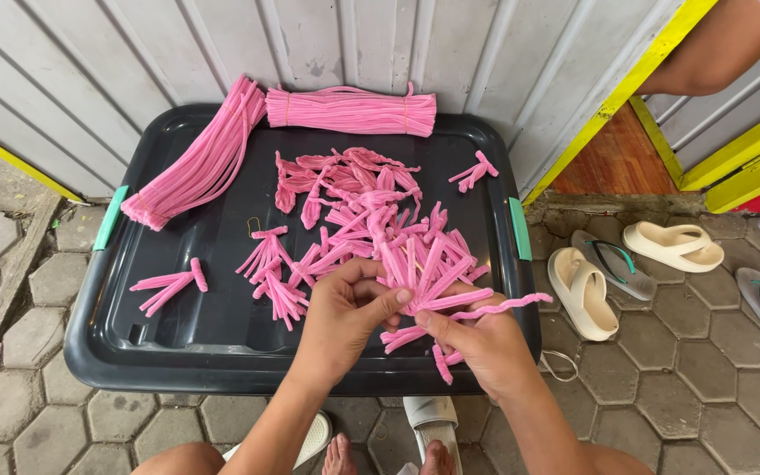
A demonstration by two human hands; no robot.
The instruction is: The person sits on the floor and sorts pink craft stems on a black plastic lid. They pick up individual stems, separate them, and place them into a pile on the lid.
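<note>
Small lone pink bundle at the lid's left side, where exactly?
Head view: the small pink bundle lies alone on the dark lid's left side, below the long bundle.

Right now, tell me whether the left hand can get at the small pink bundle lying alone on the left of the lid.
Probably yes: the left hand is busy pinching pink strips, but bare dark lid lies between it and the small bundle.
</note>
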